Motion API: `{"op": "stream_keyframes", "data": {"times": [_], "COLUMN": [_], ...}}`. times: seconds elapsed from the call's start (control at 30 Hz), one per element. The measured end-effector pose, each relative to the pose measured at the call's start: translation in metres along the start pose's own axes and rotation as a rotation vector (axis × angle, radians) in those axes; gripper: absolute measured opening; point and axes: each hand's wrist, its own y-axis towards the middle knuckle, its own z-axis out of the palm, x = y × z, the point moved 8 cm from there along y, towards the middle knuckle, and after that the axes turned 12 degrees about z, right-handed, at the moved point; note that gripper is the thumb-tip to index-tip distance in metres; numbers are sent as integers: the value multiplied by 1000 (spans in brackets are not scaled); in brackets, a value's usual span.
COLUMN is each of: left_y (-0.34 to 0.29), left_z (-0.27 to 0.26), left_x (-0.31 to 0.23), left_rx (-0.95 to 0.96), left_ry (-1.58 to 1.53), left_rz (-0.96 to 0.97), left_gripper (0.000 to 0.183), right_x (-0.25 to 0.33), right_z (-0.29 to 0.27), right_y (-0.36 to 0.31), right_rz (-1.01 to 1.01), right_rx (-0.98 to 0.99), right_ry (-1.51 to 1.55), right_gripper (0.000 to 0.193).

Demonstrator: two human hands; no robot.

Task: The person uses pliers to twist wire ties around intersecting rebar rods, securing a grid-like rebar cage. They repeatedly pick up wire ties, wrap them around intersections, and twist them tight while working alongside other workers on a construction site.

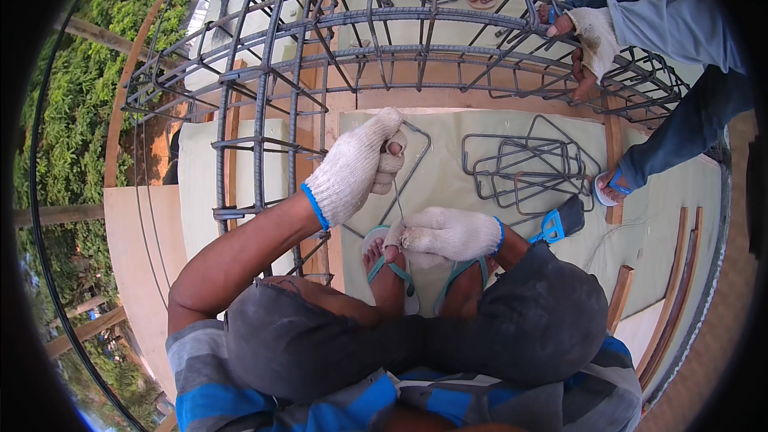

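Note:
A short length of thin wire (398, 198) stretches between my two hands, above my sandalled feet. My left hand (352, 166), in a white knit glove with a blue cuff, is closed on its upper end, close beside the upright rebar cage. The lower end is pinched by my right hand (452, 234), gloved the same way, between my knees and feet. Behind the wire, a bent steel stirrup (422, 158) lies partly hidden by my left hand. The upright part of the rebar cage (259, 124) stands just left of that hand.
Across the far side runs a long horizontal rebar cage (432, 54). Co-workers' gloved hands (596, 38) touch it at the right. Loose stirrups (528, 164) are piled on the pale sheet, near a blue-and-black tool (560, 222). Wooden strips (676, 296) lie right; greenery shows beyond the left edge.

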Motion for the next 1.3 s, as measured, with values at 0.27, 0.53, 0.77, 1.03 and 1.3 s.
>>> {"op": "stream_keyframes", "data": {"times": [0.27, 0.53, 0.77, 1.03, 1.3], "left_y": [4, 30, 76, 155, 151], "left_z": [-15, -24, -49, -62, -69], "left_x": [5, 11, 12, -1, 39], "left_rx": [-88, -154, -280, 172, -100], "left_ry": [292, 211, 509, 1738, 1622], "left_rz": [44, -7, -43, 116, 216], "left_gripper": [41, 31, 52, 33, 32], "right_x": [9, 11, 5, 2, -4], "right_z": [-30, -54, -113, -166, -192], "right_y": [4, -5, 6, 17, 67], "right_rz": [-158, -213, -290, 6, -60], "right_rx": [-403, -875, -1016, -1033, -999], "right_ry": [47, -273, -436, -809, -979], "right_gripper": [41, 36, 33, 33, 31]}}
